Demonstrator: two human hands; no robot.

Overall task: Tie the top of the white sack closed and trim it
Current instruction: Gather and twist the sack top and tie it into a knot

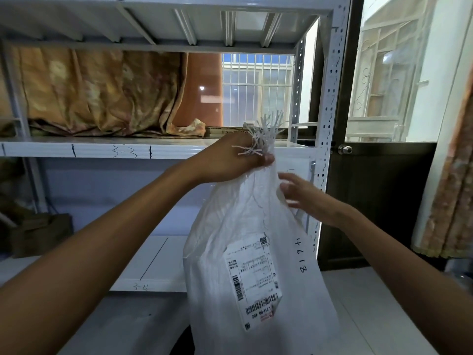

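A white woven sack hangs upright in the middle of the view, with a shipping label and handwritten digits on its front. My left hand is closed around the bunched neck of the sack and holds it up. Frayed white strands stick out above my fist. My right hand sits just right of the sack below the neck, fingers spread, fingertips touching or nearly touching the fabric and holding nothing. No string or cutting tool is visible.
A white metal shelf rack stands behind the sack, its boards marked "3-3" and "3-4". An orange-brown cloth lies on the upper board. A dark door with a round knob is at the right, a curtain beyond it.
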